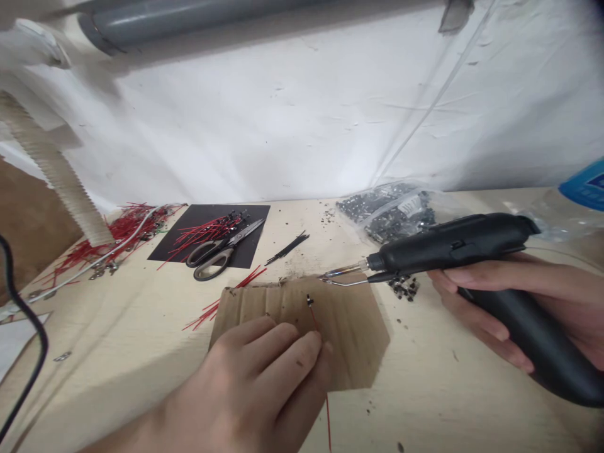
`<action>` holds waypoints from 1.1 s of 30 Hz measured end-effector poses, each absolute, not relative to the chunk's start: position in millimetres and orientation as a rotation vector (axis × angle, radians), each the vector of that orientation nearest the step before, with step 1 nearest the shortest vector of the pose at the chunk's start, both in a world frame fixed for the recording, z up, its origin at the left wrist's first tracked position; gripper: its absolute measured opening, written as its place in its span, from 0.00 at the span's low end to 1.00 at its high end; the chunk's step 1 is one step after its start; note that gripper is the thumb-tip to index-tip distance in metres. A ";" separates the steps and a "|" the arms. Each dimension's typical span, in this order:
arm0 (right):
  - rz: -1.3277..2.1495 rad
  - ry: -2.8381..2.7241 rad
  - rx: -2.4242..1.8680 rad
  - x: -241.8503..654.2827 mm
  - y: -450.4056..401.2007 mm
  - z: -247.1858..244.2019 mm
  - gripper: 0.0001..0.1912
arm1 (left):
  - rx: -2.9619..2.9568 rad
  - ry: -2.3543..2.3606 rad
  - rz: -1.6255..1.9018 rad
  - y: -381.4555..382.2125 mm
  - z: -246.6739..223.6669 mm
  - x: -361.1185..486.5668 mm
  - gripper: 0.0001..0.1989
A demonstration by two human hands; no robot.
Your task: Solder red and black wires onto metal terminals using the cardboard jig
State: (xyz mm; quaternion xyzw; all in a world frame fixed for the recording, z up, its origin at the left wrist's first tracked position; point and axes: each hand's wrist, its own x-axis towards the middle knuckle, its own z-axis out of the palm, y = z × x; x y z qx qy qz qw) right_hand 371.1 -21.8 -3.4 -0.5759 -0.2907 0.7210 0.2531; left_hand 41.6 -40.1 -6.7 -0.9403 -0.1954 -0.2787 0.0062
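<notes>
My left hand (278, 377) is closed in a pinch on a thin red wire (329, 421). The wire runs out below my fingers, and its upper end meets a tiny black component (309, 301) lying over a piece of brown cardboard (358, 340). In my right hand (500, 296) is a black pistol-shaped soldering gun (453, 242), my fingers wrapped round its grip. Its metal tip, with a thin feed tube beneath, points left and sits a little above and to the right of the component, apart from it.
Scissors (214, 259) and red wires with black ends (202, 234) lie on a black sheet (255, 242). Behind are short black strips (286, 247) and a clear bag of small parts (391, 211). Loose parts (404, 288) lie by the cardboard. More red wires (127, 229) heap at left.
</notes>
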 end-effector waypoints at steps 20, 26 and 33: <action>1.946 -0.759 -1.538 364.2 -20.0 1.5 0.21 | -3.024 -0.686 -0.950 -40.0 -5.1 39.9 0.17; 1.953 -0.749 -1.569 366.6 -19.8 -1.2 0.22 | -3.044 -0.692 -0.869 -40.9 1.7 40.3 0.19; 1.962 -0.755 -1.557 371.3 -20.9 -4.5 0.21 | -3.089 -0.709 -0.910 -42.5 -5.0 39.5 0.15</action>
